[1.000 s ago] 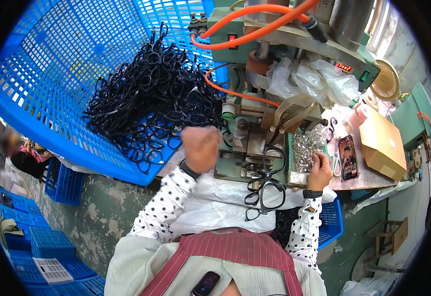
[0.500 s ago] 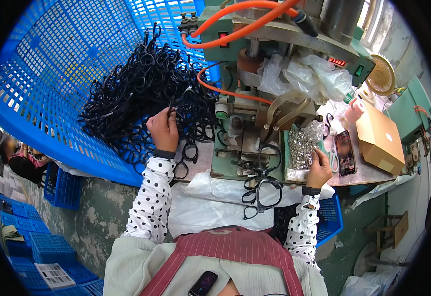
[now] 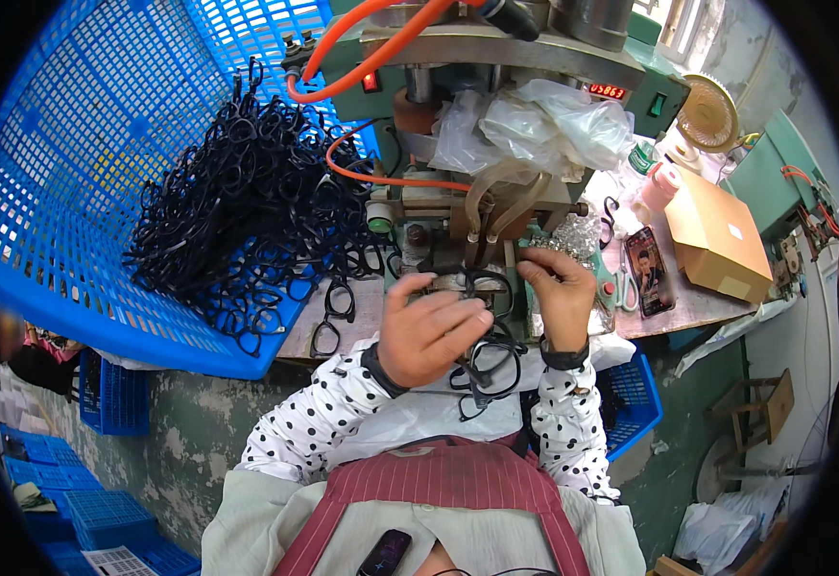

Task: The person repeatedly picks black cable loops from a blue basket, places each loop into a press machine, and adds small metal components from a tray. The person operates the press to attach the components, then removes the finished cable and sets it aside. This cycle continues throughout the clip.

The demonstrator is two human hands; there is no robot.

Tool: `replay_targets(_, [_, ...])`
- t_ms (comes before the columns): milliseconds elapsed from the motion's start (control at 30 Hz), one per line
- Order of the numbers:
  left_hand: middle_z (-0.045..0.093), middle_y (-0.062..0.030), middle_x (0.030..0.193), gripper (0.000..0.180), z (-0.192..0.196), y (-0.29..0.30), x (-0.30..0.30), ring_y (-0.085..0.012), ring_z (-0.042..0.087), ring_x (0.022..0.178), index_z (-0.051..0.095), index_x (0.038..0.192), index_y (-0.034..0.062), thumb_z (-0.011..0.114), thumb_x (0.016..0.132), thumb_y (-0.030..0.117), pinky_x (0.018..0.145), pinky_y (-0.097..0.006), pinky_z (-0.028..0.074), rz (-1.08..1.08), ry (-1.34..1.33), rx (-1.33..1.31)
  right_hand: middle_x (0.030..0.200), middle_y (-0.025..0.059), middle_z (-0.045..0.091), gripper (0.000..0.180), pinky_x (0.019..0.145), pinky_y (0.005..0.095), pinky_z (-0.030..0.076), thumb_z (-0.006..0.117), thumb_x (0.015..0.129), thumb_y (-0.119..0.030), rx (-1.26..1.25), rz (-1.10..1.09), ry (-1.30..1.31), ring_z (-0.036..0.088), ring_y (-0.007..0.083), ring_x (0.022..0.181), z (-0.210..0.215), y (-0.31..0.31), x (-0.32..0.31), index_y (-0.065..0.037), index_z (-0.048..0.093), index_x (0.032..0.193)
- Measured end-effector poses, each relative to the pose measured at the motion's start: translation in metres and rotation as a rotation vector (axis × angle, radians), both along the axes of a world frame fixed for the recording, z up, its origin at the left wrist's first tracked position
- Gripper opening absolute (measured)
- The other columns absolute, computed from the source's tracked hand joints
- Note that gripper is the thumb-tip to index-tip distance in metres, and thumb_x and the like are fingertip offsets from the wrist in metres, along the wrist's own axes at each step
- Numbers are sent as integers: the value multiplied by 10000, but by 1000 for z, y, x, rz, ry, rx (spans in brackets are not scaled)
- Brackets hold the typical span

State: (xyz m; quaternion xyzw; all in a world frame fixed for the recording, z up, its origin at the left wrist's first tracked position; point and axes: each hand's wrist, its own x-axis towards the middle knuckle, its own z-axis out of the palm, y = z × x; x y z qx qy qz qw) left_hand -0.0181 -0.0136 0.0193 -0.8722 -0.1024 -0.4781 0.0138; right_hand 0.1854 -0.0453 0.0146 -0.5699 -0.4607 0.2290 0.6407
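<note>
This is a small factory workshop that makes spectacle frames. A green bench machine [image 3: 496,192] with orange hoses [image 3: 381,58], a red number display and plastic sheeting stands on a worn worktop [image 3: 362,307]. A big blue plastic crate [image 3: 83,192] tips a heap of black spectacle frames [image 3: 247,211] onto it. More blue crates [image 3: 103,518] are stacked on the concrete floor, and a cardboard box [image 3: 717,240] and a small fan [image 3: 707,115] sit to the side.

green machine [image 3: 496,206] ahead, blue crate [image 3: 83,173] crowding left
</note>
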Motion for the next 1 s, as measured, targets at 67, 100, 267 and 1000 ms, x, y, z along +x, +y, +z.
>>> replay_targets(67, [669, -73, 1108, 449, 2, -1, 7, -221, 644, 871, 616, 1145, 89, 684, 709, 8, 912, -453, 426, -100, 18, -32, 830, 81, 698, 182, 645, 247, 469, 695, 752, 23, 28, 78, -2, 601, 116, 709, 15, -6, -11, 13, 729, 931])
replay_targets(100, [668, -80, 1113, 444, 3, -1, 10, -225, 640, 862, 621, 1146, 82, 687, 712, 17, 889, -447, 449, -142, 29, -44, 833, 77, 695, 179, 647, 242, 473, 692, 750, 24, -35, 108, -11, 602, 109, 711, 22, -9, -14, 5, 738, 923])
replay_targets(267, [662, -94, 1110, 421, -10, 0, 13, -256, 618, 843, 632, 1138, 66, 698, 722, 49, 844, -438, 484, -218, 37, -30, 846, 88, 684, 325, 663, 219, 486, 727, 751, 23, -97, 110, 182, 612, 101, 750, 20, 1, -31, 37, 646, 1066])
replay_targets(1000, [616, -116, 1203, 505, -17, 18, 17, -312, 596, 1052, 595, 1224, 44, 616, 722, -6, 968, -468, 461, -474, 155, -166, 1012, 47, 681, 241, 858, 430, 420, 780, 708, -192, -321, -445, -691, 576, 288, 997, -92, -4, 101, -140, 683, 923])
